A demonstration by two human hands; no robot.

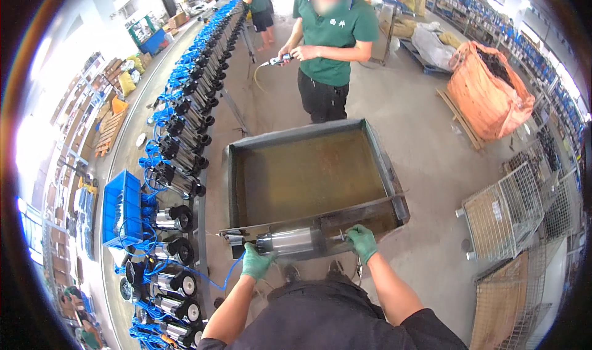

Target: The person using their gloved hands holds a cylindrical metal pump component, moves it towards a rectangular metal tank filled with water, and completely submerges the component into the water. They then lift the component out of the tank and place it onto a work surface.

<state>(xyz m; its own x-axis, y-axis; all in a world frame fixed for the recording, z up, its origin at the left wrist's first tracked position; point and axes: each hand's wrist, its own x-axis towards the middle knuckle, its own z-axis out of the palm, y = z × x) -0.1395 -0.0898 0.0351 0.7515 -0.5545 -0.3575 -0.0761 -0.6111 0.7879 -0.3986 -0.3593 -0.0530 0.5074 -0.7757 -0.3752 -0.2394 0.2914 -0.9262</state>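
Observation:
A silver cylindrical pump motor (292, 241) with black ends lies level across the near edge of a dark metal tank (233, 190) of murky water. My left hand (255, 263), in a green glove, grips its left end from below, beside a blue cable. At the other end, a thin shaft (338, 236) sticks out toward my right hand (362, 241), also gloved in green. The right fingers are closed by the shaft's tip; what they pinch is too small to make out.
Rows of pump motors (179, 171) with blue cables line the left, beside a blue crate (122, 208). Beyond the tank a person in a green shirt (336, 32) holds a small tool (280, 60). Wire cages (502, 211) and an orange bulk bag (487, 94) stand right.

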